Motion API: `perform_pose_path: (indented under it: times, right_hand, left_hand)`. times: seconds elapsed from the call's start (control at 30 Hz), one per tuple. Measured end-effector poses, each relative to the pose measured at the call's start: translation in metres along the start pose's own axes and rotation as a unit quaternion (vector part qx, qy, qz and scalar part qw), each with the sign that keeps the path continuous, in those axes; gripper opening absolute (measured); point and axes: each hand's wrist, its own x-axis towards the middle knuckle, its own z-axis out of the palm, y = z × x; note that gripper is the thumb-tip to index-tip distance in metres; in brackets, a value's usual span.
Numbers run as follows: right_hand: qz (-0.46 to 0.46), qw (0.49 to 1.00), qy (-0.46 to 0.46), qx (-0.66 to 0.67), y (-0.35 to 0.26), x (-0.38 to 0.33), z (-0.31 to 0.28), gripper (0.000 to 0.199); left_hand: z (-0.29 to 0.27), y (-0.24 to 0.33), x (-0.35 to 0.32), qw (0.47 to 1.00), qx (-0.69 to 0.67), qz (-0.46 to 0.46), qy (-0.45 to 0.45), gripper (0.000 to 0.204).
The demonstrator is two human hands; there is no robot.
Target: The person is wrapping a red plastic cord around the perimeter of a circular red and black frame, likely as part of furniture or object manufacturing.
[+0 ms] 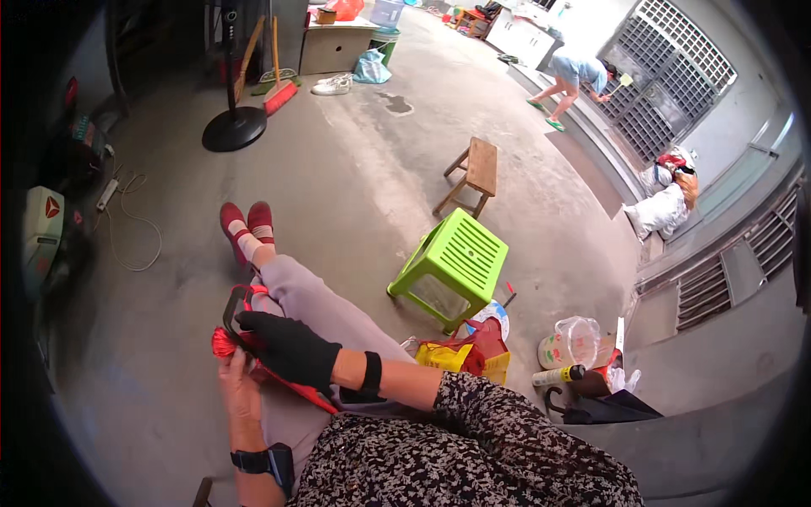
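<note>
My left hand (241,395) is bare, with a dark band on its wrist. Its fingers pinch a shiny red bundle of ribbon or cord (223,342) over my lap. In a black glove, my right hand (291,351) closes round a black looped piece (230,311) right beside the bundle. Red edging shows along the loop's top. A flat red strip (314,395) runs from under the glove down across my thigh. The glove hides part of the loop and the fingertips, so how the red pieces join cannot be made out.
A green plastic stool (469,253) and a wooden bench (481,167) stand ahead. Red and yellow bags (473,355) lie to my right, near a black umbrella (612,408). A fan base (234,128) is at far left. Another person (579,72) bends near the gate.
</note>
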Motion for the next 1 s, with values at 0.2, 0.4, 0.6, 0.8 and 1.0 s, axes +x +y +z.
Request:
perform_pose_path:
  times: [0.2, 0.4, 0.6, 0.8, 1.0]
  right_hand:
    - [-0.040, 0.991, 0.086, -0.090, -0.001, -0.042, -0.028, 0.043]
    - [0.135, 0.979, -0.073, -0.133, 0.035, -0.099, -0.058, 0.029]
    - [0.037, 0.996, -0.008, -0.085, 0.044, -0.086, -0.050, 0.024]
    - [0.136, 0.987, 0.039, 0.079, 0.060, -0.093, -0.050, 0.019]
    - [0.155, 0.975, 0.056, 0.147, 0.058, -0.099, -0.044, 0.018]
  left_hand:
    - [-0.044, 0.048, 0.002, 0.988, -0.155, 0.021, 0.001, 0.033]
    - [-0.006, 0.060, -0.043, 0.992, -0.121, 0.020, 0.016, 0.032]
    - [0.025, 0.007, -0.101, 0.947, 0.316, 0.005, -0.058, 0.012]
    - [0.050, 0.008, -0.093, 0.949, 0.293, -0.031, -0.109, 0.010]
    - [0.035, -0.004, -0.098, 0.989, 0.120, -0.028, -0.087, 0.014]
